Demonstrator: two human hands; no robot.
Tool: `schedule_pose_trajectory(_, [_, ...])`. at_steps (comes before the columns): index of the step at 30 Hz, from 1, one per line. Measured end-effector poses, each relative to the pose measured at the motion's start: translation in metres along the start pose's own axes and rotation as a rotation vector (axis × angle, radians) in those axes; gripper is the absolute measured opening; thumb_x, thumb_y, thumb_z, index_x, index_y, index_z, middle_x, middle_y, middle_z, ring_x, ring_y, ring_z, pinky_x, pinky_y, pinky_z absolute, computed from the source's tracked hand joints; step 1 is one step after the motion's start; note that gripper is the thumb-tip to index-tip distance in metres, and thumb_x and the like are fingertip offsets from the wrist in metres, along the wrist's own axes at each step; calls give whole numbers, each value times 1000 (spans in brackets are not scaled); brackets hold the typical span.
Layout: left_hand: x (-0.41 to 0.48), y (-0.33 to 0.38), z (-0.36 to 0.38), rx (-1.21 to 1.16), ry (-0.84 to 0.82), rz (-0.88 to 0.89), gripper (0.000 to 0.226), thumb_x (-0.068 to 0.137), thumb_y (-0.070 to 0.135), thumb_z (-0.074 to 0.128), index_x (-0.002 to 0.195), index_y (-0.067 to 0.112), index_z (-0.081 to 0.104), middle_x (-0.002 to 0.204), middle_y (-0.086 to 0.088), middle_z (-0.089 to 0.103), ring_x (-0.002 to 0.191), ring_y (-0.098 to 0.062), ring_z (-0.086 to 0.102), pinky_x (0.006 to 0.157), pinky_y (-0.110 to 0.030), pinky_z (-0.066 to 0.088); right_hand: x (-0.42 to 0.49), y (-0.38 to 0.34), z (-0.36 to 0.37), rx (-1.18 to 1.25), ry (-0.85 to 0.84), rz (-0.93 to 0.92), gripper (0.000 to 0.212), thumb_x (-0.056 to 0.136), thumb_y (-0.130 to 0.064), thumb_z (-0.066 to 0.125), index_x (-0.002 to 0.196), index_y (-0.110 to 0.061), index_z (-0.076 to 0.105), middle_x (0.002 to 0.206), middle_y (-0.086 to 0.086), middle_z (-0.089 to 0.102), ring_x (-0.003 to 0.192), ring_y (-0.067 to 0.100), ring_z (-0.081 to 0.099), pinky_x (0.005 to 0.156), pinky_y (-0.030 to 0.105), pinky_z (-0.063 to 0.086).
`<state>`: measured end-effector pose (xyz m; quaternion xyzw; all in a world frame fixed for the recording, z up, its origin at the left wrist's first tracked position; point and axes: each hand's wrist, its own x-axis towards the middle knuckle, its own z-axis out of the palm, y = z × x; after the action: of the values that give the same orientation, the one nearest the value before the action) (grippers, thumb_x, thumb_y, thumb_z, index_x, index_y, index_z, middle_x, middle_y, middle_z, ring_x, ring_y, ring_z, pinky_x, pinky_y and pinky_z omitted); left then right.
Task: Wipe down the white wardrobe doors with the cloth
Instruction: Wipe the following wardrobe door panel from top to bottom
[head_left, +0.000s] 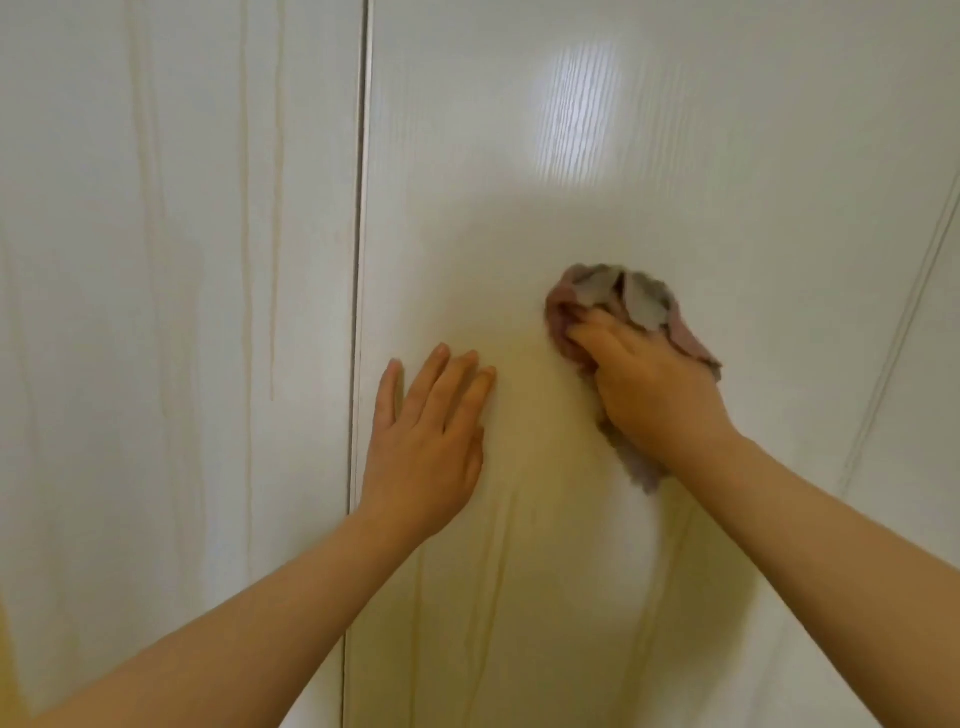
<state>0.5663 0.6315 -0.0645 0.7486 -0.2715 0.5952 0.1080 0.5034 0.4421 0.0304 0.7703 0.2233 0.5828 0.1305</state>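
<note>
Two white wardrobe doors with faint wood grain fill the view: a left door (171, 260) and a middle door (597, 156), split by a dark vertical gap (359, 260). My right hand (649, 384) grips a bunched pink and grey cloth (623, 301) and presses it against the middle door. My left hand (426, 431) lies flat on the same door with straight fingers, just right of the gap. Part of the cloth hangs out below my right hand.
Another door seam (904, 322) runs slanting down the far right edge. A bright reflection (576, 114) shows on the upper part of the middle door.
</note>
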Motion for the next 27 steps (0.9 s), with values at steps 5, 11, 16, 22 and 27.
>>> schedule_pose_trajectory(5, [11,11,4,-39,123,5,41,82,22,51,122,17,47,114,-3,43,104,-24,44,95,-39,30,-29,-23,27,44,98,81,27,85,-2,44,101,3,65,105,19,67,101,35,57,92,41,40])
schedule_pose_trajectory(11, [20,24,6,-52,148,56,39,79,21,53,117,16,51,112,-6,51,104,-25,44,92,-37,30,-66,13,-7,-8,-109,33,42,74,-5,49,115,-12,52,118,4,60,108,20,46,80,28,47])
schedule_pose_trajectory(16, [20,47,13,-7,130,29,46,82,25,52,127,18,48,127,-6,46,119,-30,43,106,-50,25,-57,15,-9,13,-119,435,45,77,-16,36,115,-9,59,123,4,55,118,29,46,92,38,38])
schedule_pose_trajectory(22, [15,72,19,54,19,63,55,84,36,44,137,24,39,142,-3,35,131,-38,32,109,-62,12,-123,-15,-25,25,-248,330,38,75,-8,41,107,-13,61,112,1,61,90,22,56,60,27,49])
schedule_pose_trajectory(27, [19,96,20,36,-1,71,54,85,37,43,137,24,39,142,-3,35,132,-37,30,109,-62,8,-79,11,-29,43,-77,676,47,78,-11,32,113,-2,61,124,14,58,120,30,50,97,37,41])
